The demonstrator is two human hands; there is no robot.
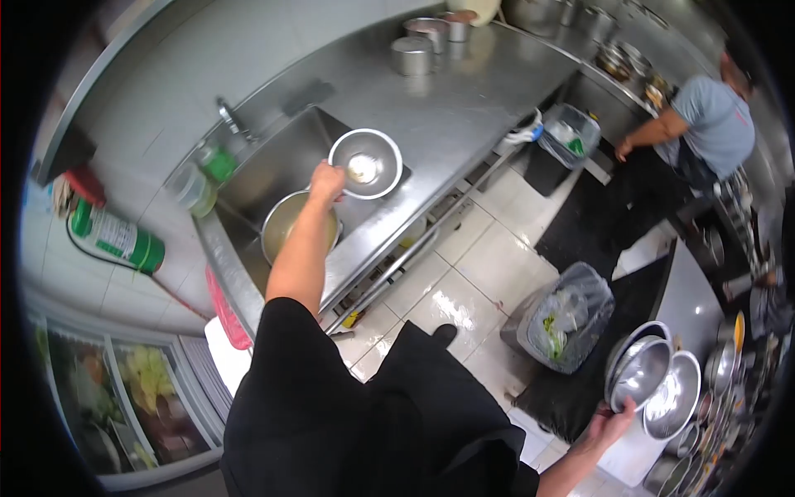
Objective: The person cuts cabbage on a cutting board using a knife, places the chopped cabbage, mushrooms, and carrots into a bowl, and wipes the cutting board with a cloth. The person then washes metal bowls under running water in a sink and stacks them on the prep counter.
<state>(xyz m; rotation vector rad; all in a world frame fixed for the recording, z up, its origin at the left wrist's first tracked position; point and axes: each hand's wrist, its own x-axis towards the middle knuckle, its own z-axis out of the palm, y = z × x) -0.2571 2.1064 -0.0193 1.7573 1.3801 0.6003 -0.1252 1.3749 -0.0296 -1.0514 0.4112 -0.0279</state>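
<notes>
My left hand (329, 182) grips the rim of a metal mixing bowl (383, 159), held over the right edge of the sink (290, 157). Below that forearm a larger round bowl or pot (280, 217) sits in the sink, partly hidden by my arm. Far to the right, my right hand (610, 426) has its fingers at the lower rim of metal bowls (639, 374) that look nested together. Beside them, another shiny metal bowl (672, 396) stands by the counter; whether it touches the others I cannot tell.
A lined trash bin (567, 319) stands on the tiled floor between the counters. Metal pots (412, 56) stand at the back of the steel counter (464, 91). A co-worker (712, 124) bends at the far right. A green extinguisher (116, 236) hangs left.
</notes>
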